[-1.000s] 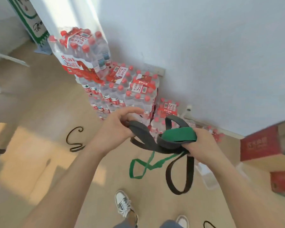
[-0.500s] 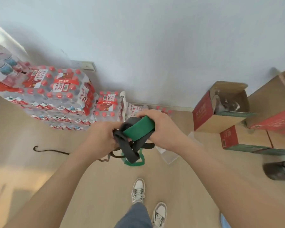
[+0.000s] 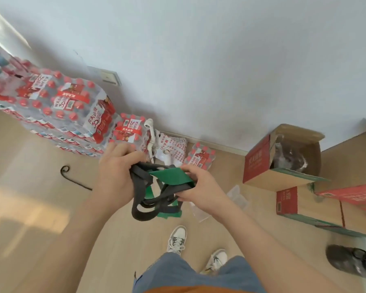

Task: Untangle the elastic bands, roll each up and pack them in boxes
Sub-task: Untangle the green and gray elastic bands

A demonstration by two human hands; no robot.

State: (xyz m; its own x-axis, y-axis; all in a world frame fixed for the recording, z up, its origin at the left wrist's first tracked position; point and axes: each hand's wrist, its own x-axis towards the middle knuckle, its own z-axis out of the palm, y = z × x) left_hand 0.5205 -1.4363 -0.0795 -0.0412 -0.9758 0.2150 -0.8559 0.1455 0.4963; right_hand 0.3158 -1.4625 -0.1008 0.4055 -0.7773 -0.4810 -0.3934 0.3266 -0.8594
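At the upper left of the frame, shrink-wrapped packs of red-capped water bottles are stacked against the white wall. Below them, at the left middle, a thin black band lies loose on the wooden floor, one end curled.

Just left of centre, the left hand is seen from the back, its fingers curled round the upper strands of a black elastic band. That band hangs in tangled loops between the two hands, above the floor. A green elastic band is wound through it. Its broad flat part lies on top, between the hands, and its lower loops hang behind the black ones.

Right of centre, the right hand pinches the green band and some black strands together, thumb on top and fingers beneath.

Below the hands are two pale sneakers and blue trouser legs. On the floor just right of the right wrist lies a clear plastic box.

At the right, an open cardboard box with a red side lies tipped, with something grey inside that is too blurred to name. More red and brown cartons sit below and beside it. A dark shoe lies at the lower right.
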